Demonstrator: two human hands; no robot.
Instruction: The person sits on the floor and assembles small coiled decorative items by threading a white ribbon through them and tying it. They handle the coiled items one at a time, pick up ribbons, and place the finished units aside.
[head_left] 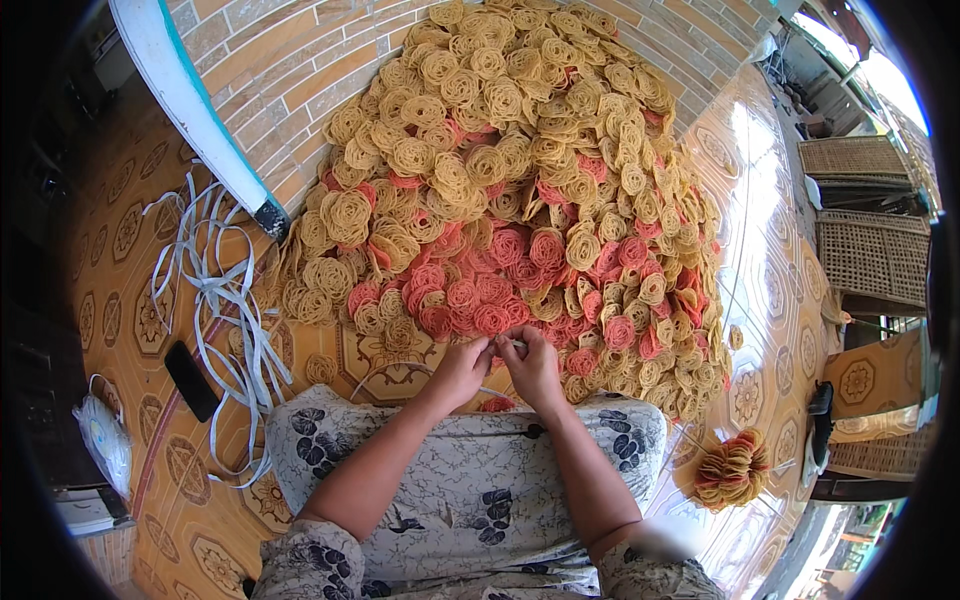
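Observation:
My left hand [464, 368] and my right hand [534, 368] meet above my lap, at the near edge of a big heap. Both are closed, fingertips pinched close together on a thin pale strip [400, 366]. Part of that strip curves down below the hands; its ends are hidden. The heap is made of lacy round nests that look like dried noodles. Most are yellow nests [460, 87], with pink nests [492, 290] gathered mainly in the middle and near side. One pink nest [496, 404] lies just below my hands, by the patterned cloth over my lap [440, 470].
Loose white strips [235, 300] lie tangled on the tiled floor at left, beside a black phone [191, 381] and a plastic bag [102, 435]. A bundle of nests [733, 470] sits at right. Woven racks [872, 255] stand farther right. A brick wall [280, 80] backs the heap.

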